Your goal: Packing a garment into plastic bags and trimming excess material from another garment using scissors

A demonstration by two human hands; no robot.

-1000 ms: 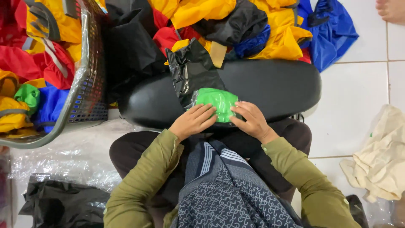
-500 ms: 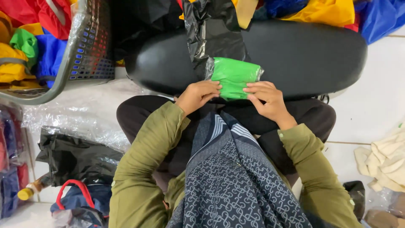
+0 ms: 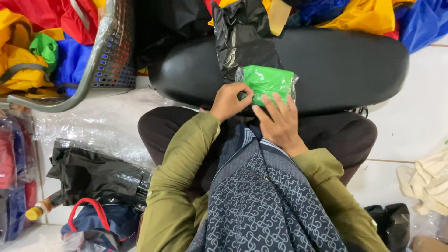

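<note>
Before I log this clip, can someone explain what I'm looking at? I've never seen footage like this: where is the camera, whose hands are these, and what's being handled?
There is no machine here. The single view comes from a camera worn on a seated person's head, looking down, so the olive sleeves are theirs. Across their lap lies a long black cushioned board. On it sits a folded green item in a clear plastic bag. The left hand pinches the bag's near edge, and the right hand presses its fingers on the bag. A black plastic bag lies just beyond. To the left stands a plastic basket of colourful garments.
</note>
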